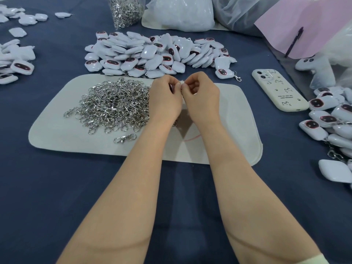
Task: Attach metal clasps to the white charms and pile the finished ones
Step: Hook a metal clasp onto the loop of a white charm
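Both hands meet above the pale mat (228,121); the left hand (165,98) and the right hand (200,94) are curled, pinching a tiny, mostly hidden piece (182,82) between them; metal clasps (114,105) lie heaped on the mat beside the left hand; white charms (156,52) are piled just behind it.

Over the pale mat (228,119) the left hand (165,98) and right hand (200,94) meet, fingers curled, pinching a small piece (182,83) between them (mostly hidden). A heap of metal clasps (114,103) lies on the mat beside the left hand; white charms (152,52) are piled beyond it, with a phone (278,90) to the right.
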A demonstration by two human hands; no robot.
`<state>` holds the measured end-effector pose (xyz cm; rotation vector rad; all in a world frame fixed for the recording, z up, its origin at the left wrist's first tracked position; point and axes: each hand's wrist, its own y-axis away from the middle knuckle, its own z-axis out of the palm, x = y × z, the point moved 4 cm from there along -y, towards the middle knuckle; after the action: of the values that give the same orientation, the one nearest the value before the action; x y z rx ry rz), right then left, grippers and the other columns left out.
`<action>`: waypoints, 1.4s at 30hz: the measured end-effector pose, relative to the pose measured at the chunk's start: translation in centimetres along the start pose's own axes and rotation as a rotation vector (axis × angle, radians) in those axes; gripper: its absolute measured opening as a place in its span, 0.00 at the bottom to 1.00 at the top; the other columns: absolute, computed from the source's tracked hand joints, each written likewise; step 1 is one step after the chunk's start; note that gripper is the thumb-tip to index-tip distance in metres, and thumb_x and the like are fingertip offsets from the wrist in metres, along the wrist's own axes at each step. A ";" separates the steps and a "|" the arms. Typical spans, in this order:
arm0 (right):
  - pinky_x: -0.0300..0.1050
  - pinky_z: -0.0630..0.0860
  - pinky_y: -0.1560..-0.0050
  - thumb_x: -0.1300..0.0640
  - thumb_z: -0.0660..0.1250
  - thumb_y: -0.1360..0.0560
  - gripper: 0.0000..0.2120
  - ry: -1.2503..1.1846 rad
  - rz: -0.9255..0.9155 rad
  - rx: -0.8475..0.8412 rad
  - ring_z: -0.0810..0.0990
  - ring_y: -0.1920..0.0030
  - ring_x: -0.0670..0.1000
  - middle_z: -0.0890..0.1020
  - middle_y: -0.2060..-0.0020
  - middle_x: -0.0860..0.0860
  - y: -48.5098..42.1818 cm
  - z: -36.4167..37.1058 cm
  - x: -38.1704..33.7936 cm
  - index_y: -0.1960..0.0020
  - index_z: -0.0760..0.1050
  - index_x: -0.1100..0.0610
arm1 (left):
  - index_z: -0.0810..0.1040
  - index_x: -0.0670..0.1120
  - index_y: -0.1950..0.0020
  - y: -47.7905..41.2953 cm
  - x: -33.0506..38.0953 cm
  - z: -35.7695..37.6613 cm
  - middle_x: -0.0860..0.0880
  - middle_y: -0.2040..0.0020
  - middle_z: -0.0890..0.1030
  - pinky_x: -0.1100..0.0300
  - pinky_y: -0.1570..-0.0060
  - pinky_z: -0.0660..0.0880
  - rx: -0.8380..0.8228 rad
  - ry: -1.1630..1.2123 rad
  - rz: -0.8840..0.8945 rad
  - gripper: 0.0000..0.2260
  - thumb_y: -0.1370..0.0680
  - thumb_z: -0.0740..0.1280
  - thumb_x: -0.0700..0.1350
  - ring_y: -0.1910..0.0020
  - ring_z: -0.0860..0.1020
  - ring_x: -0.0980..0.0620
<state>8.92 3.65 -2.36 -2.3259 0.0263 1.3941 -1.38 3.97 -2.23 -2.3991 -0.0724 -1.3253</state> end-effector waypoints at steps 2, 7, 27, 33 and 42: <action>0.43 0.74 0.53 0.61 0.66 0.27 0.03 0.002 0.001 -0.001 0.75 0.60 0.47 0.80 0.57 0.52 0.0 0.0 0.0 0.53 0.74 0.57 | 0.78 0.42 0.52 0.0 0.0 0.0 0.50 0.59 0.76 0.67 0.62 0.64 0.000 0.007 -0.004 0.05 0.22 0.63 0.41 0.61 0.71 0.53; 0.38 0.73 0.56 0.61 0.66 0.27 0.02 -0.009 0.020 -0.017 0.75 0.61 0.45 0.78 0.61 0.48 -0.1 0.0 0.2 0.55 0.74 0.56 | 0.78 0.42 0.52 0.0 -0.1 0.1 0.50 0.60 0.75 0.67 0.62 0.63 -0.008 0.006 -0.018 0.05 0.22 0.63 0.41 0.63 0.70 0.54; 0.51 0.72 0.48 0.68 0.59 0.25 0.04 0.063 -0.139 -0.152 0.75 0.50 0.56 0.77 0.53 0.57 0.3 0.5 -0.5 0.53 0.70 0.63 | 0.79 0.42 0.51 -0.2 -0.5 -0.1 0.51 0.60 0.75 0.67 0.61 0.63 -0.037 -0.007 -0.023 0.05 0.22 0.63 0.41 0.61 0.71 0.53; 0.49 0.72 0.53 0.68 0.58 0.24 0.05 0.076 -0.144 -0.165 0.76 0.54 0.57 0.78 0.54 0.57 0.4 0.7 -0.5 0.53 0.68 0.59 | 0.78 0.44 0.53 -0.2 -0.7 -0.3 0.55 0.65 0.73 0.67 0.63 0.64 -0.059 0.089 -0.041 0.04 0.22 0.64 0.40 0.67 0.70 0.57; 0.42 0.67 0.57 0.66 0.57 0.22 0.06 0.054 0.004 -0.103 0.76 0.53 0.55 0.79 0.55 0.56 -0.1 0.1 0.8 0.53 0.64 0.57 | 0.68 0.48 0.44 0.0 -0.7 0.0 0.56 0.55 0.72 0.59 0.54 0.78 -0.083 0.465 -0.173 0.11 0.25 0.63 0.38 0.58 0.75 0.57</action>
<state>9.22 3.93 -3.07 -2.4487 -0.0258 1.3636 -1.74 4.07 -2.78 -2.1230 -0.0974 -1.9675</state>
